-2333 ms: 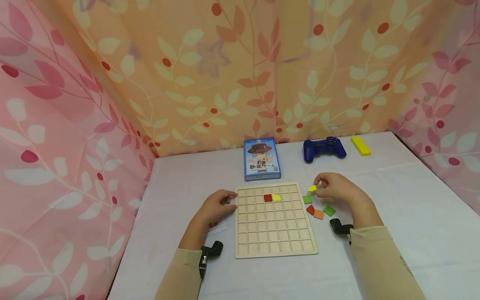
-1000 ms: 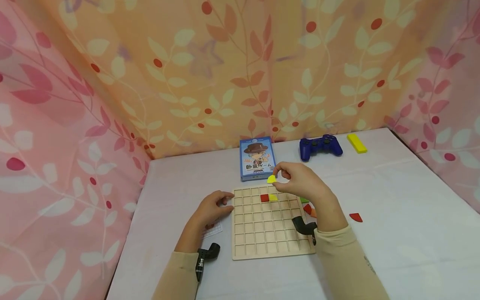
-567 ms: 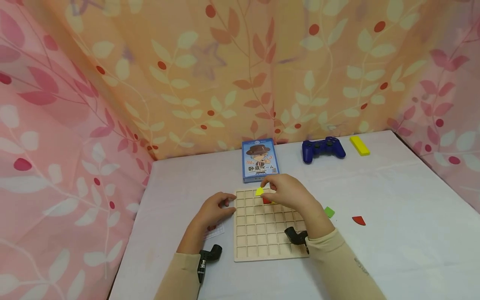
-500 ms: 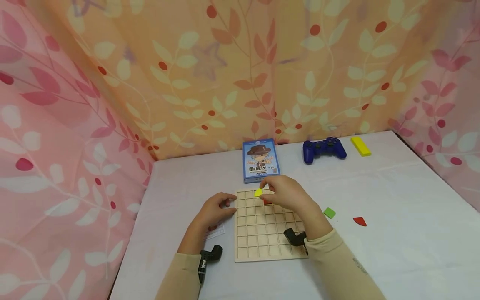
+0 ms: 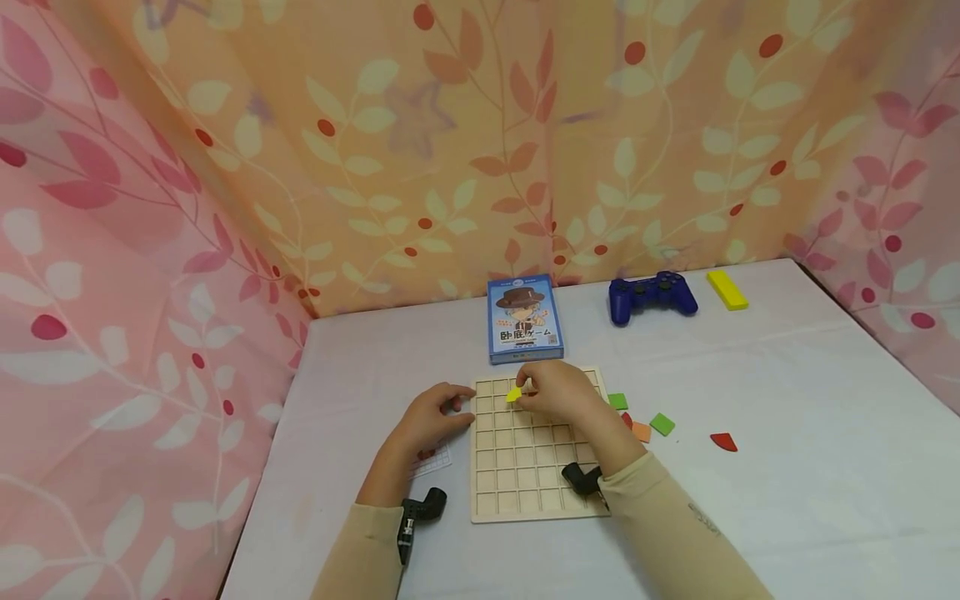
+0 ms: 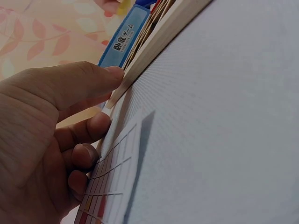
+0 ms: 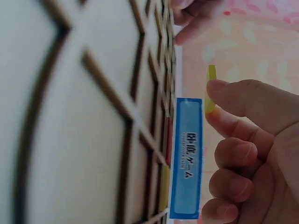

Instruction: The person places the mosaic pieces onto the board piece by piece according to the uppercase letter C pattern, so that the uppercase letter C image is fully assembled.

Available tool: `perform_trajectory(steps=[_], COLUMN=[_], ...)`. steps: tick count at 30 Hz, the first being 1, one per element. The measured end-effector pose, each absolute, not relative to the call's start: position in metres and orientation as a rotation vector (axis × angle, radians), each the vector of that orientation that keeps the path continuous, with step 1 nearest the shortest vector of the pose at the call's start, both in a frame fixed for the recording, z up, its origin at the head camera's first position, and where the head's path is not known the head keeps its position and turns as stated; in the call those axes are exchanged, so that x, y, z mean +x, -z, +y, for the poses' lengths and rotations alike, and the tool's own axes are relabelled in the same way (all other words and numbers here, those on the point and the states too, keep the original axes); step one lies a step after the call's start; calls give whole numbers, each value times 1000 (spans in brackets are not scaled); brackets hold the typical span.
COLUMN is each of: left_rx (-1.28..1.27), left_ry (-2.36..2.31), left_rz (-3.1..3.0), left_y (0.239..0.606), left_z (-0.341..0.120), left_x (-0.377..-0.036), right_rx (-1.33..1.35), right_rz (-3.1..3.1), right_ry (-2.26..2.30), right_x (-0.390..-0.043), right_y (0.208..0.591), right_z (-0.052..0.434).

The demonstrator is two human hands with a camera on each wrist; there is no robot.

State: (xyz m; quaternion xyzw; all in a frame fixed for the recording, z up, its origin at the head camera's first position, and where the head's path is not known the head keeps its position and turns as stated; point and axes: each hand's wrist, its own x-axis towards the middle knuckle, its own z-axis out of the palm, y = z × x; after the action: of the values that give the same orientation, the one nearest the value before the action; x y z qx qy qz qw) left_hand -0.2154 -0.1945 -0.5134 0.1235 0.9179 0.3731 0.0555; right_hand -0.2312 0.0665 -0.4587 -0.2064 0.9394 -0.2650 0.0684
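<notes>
A wooden grid board (image 5: 525, 467) lies flat on the white table. My left hand (image 5: 453, 404) rests against its left edge, thumb and fingers touching the rim (image 6: 159, 42). Over the board's upper rows, my right hand (image 5: 525, 392) pinches a small yellow piece (image 5: 513, 394) between thumb and forefinger. The right wrist view shows that yellow piece (image 7: 211, 88) held just above the cells. A red piece (image 7: 169, 137) and another yellow piece (image 7: 164, 186) sit in cells there; in the head view my right hand hides them.
Loose green (image 5: 617, 401), orange (image 5: 641, 431), green (image 5: 662, 423) and red (image 5: 723, 442) pieces lie right of the board. A blue card box (image 5: 524, 318), a blue gamepad (image 5: 651, 296) and a yellow block (image 5: 727, 289) sit behind. A gridded paper (image 5: 433, 457) lies under my left wrist.
My right hand carried the yellow piece from the loose pieces on the right, leftward across the board's top, and lowered it toward the cells. The left hand stayed put.
</notes>
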Motion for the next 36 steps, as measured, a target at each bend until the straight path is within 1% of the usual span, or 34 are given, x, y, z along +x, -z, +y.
perform_trajectory(steps=[6,15,26,36], left_rx=[389,403,392,415], left_ry=[-1136,-1138,-1122,-1124], left_rz=[2786,2790,2797,2813], left_y=[514,513,514,515], left_z=[-195,-195,-194,-195], left_x=[-216,-214,-214,-215], right_rx=[-572,-598,-602,-534], right_rz=[2845,2847,2852,2862], right_ry=[738,727,732,721], right_x=[-234,-236,-237,-236], right_y=[467,472,473,470], right_z=[67,68,69,69])
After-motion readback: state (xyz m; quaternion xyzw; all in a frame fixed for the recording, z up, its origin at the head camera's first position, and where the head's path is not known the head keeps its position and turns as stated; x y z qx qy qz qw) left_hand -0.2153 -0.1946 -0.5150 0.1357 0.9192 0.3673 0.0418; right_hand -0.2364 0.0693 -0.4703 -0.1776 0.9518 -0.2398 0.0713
